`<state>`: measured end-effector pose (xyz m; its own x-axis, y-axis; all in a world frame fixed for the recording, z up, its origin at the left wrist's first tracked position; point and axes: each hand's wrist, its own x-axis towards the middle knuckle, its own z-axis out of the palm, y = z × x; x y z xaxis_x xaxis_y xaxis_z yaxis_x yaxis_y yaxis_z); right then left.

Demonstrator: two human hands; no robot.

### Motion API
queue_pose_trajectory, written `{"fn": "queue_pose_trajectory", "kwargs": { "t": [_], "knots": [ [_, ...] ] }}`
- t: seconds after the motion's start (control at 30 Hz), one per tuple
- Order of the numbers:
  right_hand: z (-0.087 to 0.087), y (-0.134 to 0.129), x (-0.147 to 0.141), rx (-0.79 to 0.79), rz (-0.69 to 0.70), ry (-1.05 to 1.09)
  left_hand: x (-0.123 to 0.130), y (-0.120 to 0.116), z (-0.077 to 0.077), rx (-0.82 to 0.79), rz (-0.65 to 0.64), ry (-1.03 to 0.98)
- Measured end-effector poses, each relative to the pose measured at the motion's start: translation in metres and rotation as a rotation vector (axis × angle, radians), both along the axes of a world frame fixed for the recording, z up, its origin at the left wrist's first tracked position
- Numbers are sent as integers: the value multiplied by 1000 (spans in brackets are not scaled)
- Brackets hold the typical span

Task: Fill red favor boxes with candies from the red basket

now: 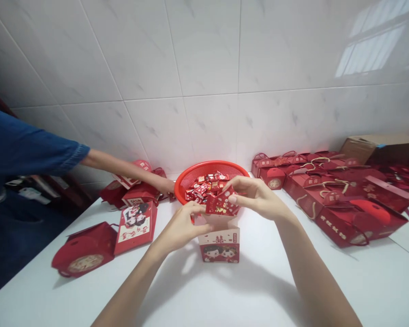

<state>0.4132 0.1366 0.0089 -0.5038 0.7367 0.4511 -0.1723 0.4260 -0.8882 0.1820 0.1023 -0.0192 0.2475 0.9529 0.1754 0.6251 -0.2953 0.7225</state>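
A small white-and-red gift box (220,252) with two cartoon figures stands upright on the table in front of me, its top open. My left hand (187,225) curls around the upper left edge of this box. Between the thumb and fingers of my right hand (255,196) is a red piece with white patterns and gold print (219,205), just above the opening. Whether that piece is a packet or a flap of the box, I cannot tell. Right behind is a red plastic basket (236,170) holding many small wrapped candies (202,190).
At the left, another person's hand (165,185) reaches beside the basket. Red gift boxes (85,250) and a flat printed box (136,226) lie nearby. Rows of red handled boxes (334,204) and a cardboard carton (361,147) fill the right side. A tiled wall (207,122) bounds the white table (252,299).
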Motion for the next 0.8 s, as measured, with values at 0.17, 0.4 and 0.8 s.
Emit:
{"fn": "queue_pose_trajectory", "kwargs": {
  "t": [0.17,0.4,0.8],
  "knots": [
    [2,-12,-10,163,-3,-245,-6,-2,-2,-49,-44,27],
    [0,-15,-20,233,21,-332,-9,-2,-9,-55,-24,2],
    [-2,-14,-19,273,-21,-443,-6,-5,-4,-48,-68,1]
  ]
}}
